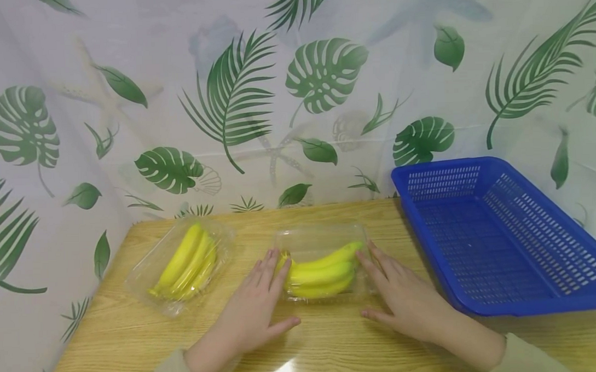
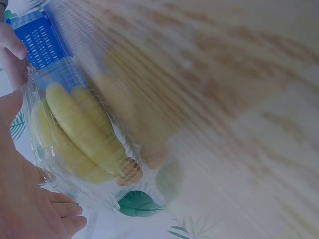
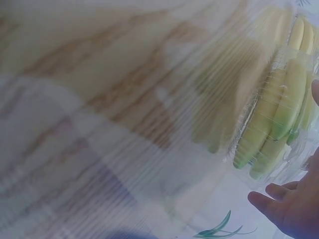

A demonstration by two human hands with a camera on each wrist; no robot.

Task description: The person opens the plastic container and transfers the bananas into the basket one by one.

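A clear plastic container (image 1: 321,235) with a bunch of yellow bananas (image 1: 323,272) in it rests on the wooden table between the two hands. The left hand (image 1: 255,302) lies at its left end, fingers extended and fingertips on or right beside the plastic. At the right end is the right hand (image 1: 405,300), its fingers likewise straight, against or very near the container's side. Both thumbs point inward, apart from the container. In the left wrist view the bananas (image 2: 82,134) show through the ribbed clear wall; in the right wrist view their greenish tips (image 3: 244,159) face the right hand.
To the left, a second clear container (image 1: 150,270) holds another bunch of bananas (image 1: 187,261), set at a slant. A blue plastic basket (image 1: 507,244) with perforated walls stands on the right, close to the right forearm. Behind the wooden table (image 1: 333,349) hangs a leaf-patterned white sheet (image 1: 259,198).
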